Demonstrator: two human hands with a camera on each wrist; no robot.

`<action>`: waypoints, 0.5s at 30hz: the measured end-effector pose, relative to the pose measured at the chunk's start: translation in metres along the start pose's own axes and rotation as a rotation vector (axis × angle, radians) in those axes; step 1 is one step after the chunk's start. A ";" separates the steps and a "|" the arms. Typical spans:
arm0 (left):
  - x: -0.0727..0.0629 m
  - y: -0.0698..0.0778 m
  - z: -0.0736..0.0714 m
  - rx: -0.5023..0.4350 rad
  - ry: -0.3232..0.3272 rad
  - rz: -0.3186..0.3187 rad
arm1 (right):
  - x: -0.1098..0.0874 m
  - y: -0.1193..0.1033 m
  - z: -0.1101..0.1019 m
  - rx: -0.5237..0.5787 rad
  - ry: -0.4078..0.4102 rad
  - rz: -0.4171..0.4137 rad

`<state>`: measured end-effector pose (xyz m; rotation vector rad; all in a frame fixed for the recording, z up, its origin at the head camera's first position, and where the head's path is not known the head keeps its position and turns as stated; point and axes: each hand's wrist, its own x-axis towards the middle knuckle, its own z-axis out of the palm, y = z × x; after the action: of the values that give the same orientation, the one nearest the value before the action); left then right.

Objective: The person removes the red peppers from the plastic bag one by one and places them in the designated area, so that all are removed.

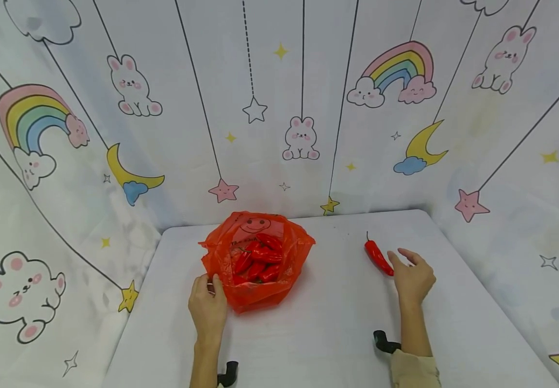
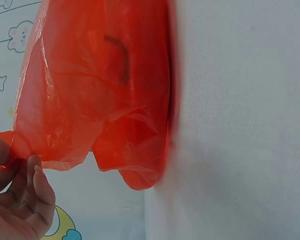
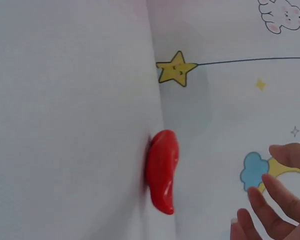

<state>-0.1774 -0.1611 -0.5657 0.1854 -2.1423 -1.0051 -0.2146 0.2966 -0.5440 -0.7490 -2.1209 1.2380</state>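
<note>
A red plastic bag (image 1: pixel 260 296) stands on the table with its mouth spread, and several red chili peppers (image 1: pixel 257 258) lie inside. My left hand (image 1: pixel 207 307) pinches the bag's left edge; the left wrist view shows thumb and fingers (image 2: pixel 34 172) gripping the thin film. One red chili pepper (image 1: pixel 378 257) lies alone on the table to the right, its thin stem toward the back. Right beside its near end is my right hand (image 1: pixel 412 277), fingers apart and bent a little, holding nothing. In the right wrist view this pepper (image 3: pixel 162 172) sits left of the fingers (image 3: pixel 275 210).
The white table (image 1: pixel 328 334) runs up to a back wall cloth (image 1: pixel 269 161) printed with rabbits, stars and rainbows, and more such cloth hangs at both sides. Black curved pieces (image 1: pixel 385 342) show at both wrists.
</note>
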 end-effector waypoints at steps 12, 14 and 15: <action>0.000 0.001 -0.002 -0.001 0.010 0.010 | -0.013 -0.048 -0.012 0.078 0.080 -0.171; 0.000 0.002 -0.002 0.001 0.008 0.008 | -0.016 -0.053 -0.013 0.085 0.072 -0.181; 0.000 0.002 -0.003 0.002 0.007 0.007 | -0.018 -0.056 -0.013 0.089 0.067 -0.184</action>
<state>-0.1753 -0.1615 -0.5632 0.1825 -2.1365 -0.9965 -0.2030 0.2678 -0.4923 -0.5361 -2.0170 1.1833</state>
